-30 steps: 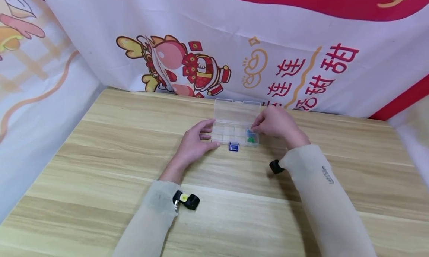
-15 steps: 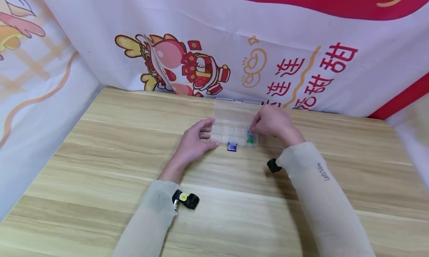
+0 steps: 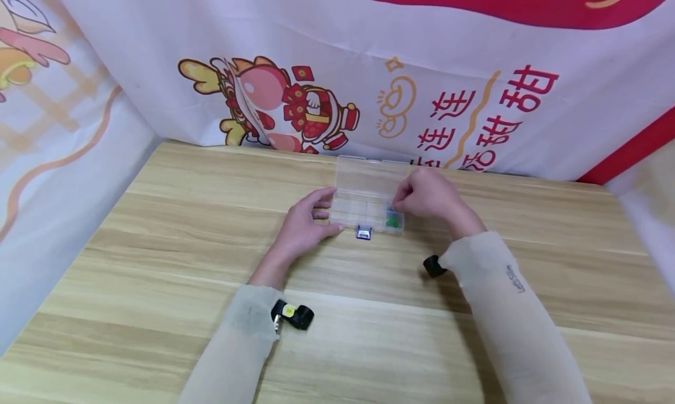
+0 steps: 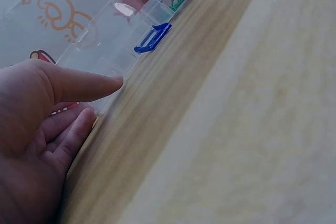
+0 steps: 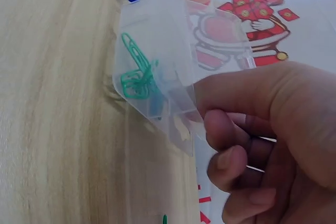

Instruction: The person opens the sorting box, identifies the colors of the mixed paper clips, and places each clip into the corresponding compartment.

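A clear plastic compartment box (image 3: 360, 208) stands near the table's back with its lid (image 3: 364, 174) raised. My left hand (image 3: 304, 223) holds its left end, thumb (image 4: 89, 85) against the front wall and fingers at the side. Green paper clips (image 5: 137, 80) lie in the front right compartment. Behind them, something bluish (image 3: 390, 206) shows in the back right compartment. There my right hand (image 3: 429, 194) reaches in with index finger and thumb; the box wall blurs their tips, so whether they pinch anything is hidden. The other right fingers (image 5: 231, 163) are curled outside the box.
A blue latch (image 3: 364, 232) hangs off the box's front edge. One small green piece (image 5: 165, 219) lies on the wooden table (image 3: 337, 334) beyond the box's right end. A printed white cloth (image 3: 211, 29) hangs directly behind the box.
The right hand stays at the back right compartment with only a slight shift. The left hand keeps its place on the box. The view itself moved a little.
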Demonstrator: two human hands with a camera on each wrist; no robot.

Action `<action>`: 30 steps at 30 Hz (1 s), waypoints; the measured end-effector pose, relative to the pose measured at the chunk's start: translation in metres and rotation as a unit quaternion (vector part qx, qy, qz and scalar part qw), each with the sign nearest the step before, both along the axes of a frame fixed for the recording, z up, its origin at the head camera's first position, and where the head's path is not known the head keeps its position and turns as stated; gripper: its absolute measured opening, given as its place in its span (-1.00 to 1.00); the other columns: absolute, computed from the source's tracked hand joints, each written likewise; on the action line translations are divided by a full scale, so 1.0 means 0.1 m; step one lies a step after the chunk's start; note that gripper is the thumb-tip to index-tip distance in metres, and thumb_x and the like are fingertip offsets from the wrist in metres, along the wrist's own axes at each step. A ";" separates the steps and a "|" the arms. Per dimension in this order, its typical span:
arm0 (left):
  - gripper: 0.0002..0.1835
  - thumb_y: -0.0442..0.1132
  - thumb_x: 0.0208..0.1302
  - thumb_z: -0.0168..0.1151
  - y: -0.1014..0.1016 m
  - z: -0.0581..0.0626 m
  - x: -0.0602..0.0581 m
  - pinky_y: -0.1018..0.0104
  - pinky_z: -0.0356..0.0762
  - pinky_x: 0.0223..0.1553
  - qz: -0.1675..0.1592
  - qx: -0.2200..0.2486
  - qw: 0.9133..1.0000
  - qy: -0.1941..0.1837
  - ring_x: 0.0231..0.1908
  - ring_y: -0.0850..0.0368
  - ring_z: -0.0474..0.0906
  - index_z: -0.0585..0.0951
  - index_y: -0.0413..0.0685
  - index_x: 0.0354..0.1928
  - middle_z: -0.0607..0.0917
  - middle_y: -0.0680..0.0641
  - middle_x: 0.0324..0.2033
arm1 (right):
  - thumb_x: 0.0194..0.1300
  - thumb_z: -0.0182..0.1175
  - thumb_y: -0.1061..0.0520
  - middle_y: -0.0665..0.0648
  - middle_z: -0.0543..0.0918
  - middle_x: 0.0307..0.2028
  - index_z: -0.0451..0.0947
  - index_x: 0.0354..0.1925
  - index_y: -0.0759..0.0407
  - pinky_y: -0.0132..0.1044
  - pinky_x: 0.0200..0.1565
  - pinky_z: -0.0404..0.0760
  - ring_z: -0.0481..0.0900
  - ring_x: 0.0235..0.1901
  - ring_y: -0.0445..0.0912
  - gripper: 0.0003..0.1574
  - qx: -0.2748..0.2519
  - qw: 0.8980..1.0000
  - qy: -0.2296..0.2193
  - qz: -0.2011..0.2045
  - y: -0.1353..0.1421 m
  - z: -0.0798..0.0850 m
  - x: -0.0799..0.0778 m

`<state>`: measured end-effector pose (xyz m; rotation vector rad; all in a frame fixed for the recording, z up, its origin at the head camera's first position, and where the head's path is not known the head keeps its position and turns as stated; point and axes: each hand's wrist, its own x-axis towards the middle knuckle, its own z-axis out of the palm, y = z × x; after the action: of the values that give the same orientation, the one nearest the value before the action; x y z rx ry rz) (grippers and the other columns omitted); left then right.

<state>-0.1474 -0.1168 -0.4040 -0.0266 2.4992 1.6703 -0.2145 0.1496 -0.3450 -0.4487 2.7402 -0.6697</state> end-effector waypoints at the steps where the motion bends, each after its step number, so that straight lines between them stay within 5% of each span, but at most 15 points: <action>1: -0.11 -0.37 0.20 0.59 0.00 0.00 0.00 0.02 0.64 0.38 -0.002 -0.001 1.000 0.001 0.26 -0.12 0.63 0.47 0.19 0.56 0.62 -0.12 0.35 | 0.38 0.44 0.14 0.10 0.84 -0.24 0.85 -0.32 0.05 -0.14 -0.08 0.62 0.60 -0.20 0.01 -0.89 -0.007 1.000 -0.001 0.002 0.02 -0.01 0.01; 15: -0.12 -0.36 0.20 0.60 0.00 0.00 0.00 0.00 0.64 0.37 -0.005 -0.007 1.000 0.004 0.26 -0.12 0.63 0.48 0.21 0.55 0.62 -0.11 0.34 | 0.60 0.18 0.02 0.11 0.82 0.07 0.84 0.03 0.02 -0.17 -0.05 0.61 0.61 -0.10 0.01 -0.69 -0.058 0.998 -0.035 -0.001 0.13 -0.06 0.14; 23: -0.13 -0.36 0.21 0.59 0.00 0.01 0.00 0.00 0.64 0.37 -0.005 -0.002 1.000 0.002 0.26 -0.12 0.63 0.48 0.20 0.55 0.62 -0.12 0.35 | 0.62 0.18 -0.06 0.09 0.64 -0.43 0.82 0.03 0.07 -0.21 -0.36 0.48 0.47 -0.44 -0.02 -0.65 -0.019 0.999 -0.031 -0.008 0.08 0.00 0.19; 30: -0.13 -0.37 0.21 0.59 0.00 0.02 0.01 -0.01 0.64 0.38 -0.008 -0.004 1.000 0.004 0.27 -0.14 0.63 0.47 0.18 0.55 0.61 -0.13 0.36 | 0.62 0.12 -0.06 0.08 0.60 -0.51 0.78 -0.03 0.10 -0.20 -0.37 0.50 0.48 -0.49 -0.03 -0.62 -0.001 0.999 -0.038 -0.007 0.03 -0.01 0.20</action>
<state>-0.1466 -0.1166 -0.4023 -0.0001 2.5058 1.6575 -0.1944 0.1529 -0.3464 -0.3958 2.6748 -0.6782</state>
